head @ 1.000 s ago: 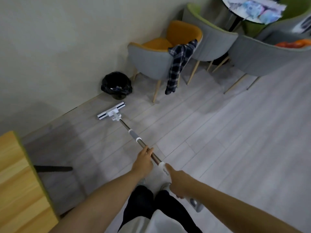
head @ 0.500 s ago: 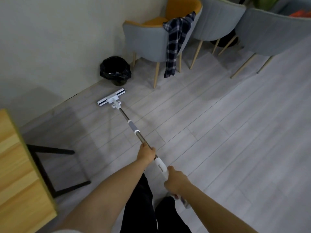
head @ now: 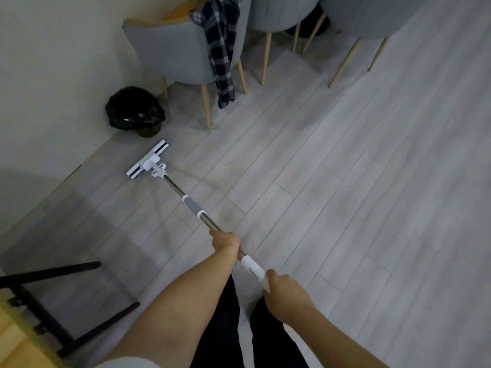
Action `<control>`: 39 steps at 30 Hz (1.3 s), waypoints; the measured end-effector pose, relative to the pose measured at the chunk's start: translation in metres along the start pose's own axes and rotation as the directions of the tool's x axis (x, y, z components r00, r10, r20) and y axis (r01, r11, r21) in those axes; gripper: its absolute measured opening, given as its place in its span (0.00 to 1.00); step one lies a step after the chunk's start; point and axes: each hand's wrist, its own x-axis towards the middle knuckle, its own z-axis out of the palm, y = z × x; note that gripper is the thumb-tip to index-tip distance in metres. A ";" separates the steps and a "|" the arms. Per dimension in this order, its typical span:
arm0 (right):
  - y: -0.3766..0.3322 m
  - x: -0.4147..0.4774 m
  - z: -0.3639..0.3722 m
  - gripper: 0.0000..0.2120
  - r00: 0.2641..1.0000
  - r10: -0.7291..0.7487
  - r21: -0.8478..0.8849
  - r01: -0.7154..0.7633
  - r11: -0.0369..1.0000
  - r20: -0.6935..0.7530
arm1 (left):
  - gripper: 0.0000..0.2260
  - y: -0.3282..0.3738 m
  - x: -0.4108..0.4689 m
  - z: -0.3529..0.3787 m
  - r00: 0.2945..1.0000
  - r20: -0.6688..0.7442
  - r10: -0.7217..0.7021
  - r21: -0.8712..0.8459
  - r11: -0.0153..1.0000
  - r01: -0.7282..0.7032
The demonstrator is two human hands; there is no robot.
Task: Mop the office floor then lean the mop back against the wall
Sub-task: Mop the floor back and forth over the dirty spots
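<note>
Grey plank floor (head: 345, 181), pale wall (head: 53, 75) at left. Mop head (head: 147, 159) lies flat on the boards near the wall's foot, just short of a black-bagged bin (head: 134, 111). Pole (head: 191, 205) slants back toward the body. Left hand (head: 225, 241) wraps the bare metal shaft, forward, likely to steer and press. Right hand (head: 285, 296) grasps the white grip behind it, likely for push and pull. Both hands sit well back from the head. Grey chair (head: 172, 49) with plaid shirt (head: 220, 49) stands beyond the bin. Mopping looks under way.
</note>
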 end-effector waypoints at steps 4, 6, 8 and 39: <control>0.032 -0.024 -0.028 0.16 1.000 0.023 -0.010 -0.023 1.000 -0.006 | 0.29 0.014 -0.034 0.030 0.999 0.046 0.019 0.124 0.992 -0.025; 0.048 -0.040 -0.037 0.16 0.999 0.050 0.008 -0.050 0.999 -0.007 | 0.31 0.015 -0.053 0.044 0.997 0.079 0.021 0.161 0.986 -0.033; 0.062 -0.056 -0.040 0.16 0.996 0.084 0.050 -0.084 0.995 -0.009 | 0.31 0.012 -0.068 0.060 0.993 0.110 0.034 0.196 0.979 -0.055; 0.311 -0.319 0.148 0.07 0.731 0.680 0.855 -0.390 0.343 0.061 | 0.23 -0.225 -0.436 0.298 0.698 0.690 0.191 0.587 0.417 -0.694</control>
